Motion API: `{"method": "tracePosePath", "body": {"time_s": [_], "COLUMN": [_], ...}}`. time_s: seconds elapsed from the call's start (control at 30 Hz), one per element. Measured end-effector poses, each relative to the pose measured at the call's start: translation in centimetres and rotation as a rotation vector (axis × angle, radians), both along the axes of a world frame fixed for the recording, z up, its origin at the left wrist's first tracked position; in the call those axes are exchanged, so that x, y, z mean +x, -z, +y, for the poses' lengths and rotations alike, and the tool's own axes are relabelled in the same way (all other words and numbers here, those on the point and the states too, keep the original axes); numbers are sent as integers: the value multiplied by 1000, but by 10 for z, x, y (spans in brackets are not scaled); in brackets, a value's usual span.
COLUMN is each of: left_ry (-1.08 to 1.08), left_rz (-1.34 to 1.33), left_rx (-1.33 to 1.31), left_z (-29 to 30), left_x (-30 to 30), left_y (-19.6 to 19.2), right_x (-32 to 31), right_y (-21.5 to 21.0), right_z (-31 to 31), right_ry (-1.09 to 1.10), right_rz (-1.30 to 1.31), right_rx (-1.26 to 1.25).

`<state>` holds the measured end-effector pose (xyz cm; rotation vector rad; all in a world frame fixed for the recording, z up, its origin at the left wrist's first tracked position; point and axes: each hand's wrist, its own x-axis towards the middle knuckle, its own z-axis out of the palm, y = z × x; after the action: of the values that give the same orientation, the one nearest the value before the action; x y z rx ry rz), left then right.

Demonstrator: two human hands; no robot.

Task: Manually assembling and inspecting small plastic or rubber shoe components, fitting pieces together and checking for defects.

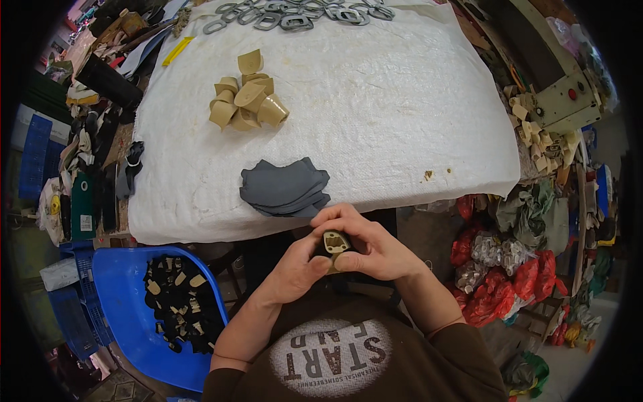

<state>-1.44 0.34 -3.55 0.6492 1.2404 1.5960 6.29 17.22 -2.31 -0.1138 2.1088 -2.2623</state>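
Note:
Close to my body, just off the table's near edge, both my hands are closed round one beige shoe heel [337, 242]. Its flat end with small holes faces up. My left hand [303, 266] grips it from the left and my right hand [375, 249] from the right, thumbs near its lower side. Fingers cover most of its sides, so I cannot tell whether any covering is on it. Just beyond my fingertips lies a stack of dark grey cut pieces [284, 187], thin and curved-edged. Farther off sits a loose pile of beige shoe heels [249, 97].
White woven sheeting [388, 120] covers the table. Grey oval rings [295, 22] and a yellow strip [177, 51] lie at its far side. A blue tub [120, 295] of black and beige pieces stands lower left. Red plastic bags [492, 295] and a machine [569, 100] are right.

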Motion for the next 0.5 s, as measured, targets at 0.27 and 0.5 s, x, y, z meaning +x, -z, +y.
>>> {"method": "tracePosePath", "body": {"time_s": [0.27,0.5], "left_ry": [-264,-422], "left_rz": [-217,-310], "left_rx": [135,80], "left_z": [8,13], "left_x": [7,28], "left_y": [-7,-9], "right_x": [-1,2], "right_y": [-5,9], "right_z": [-9,-21], "right_ry": [162,72], "right_rz": [252,153], "right_rx": [434,1]}}
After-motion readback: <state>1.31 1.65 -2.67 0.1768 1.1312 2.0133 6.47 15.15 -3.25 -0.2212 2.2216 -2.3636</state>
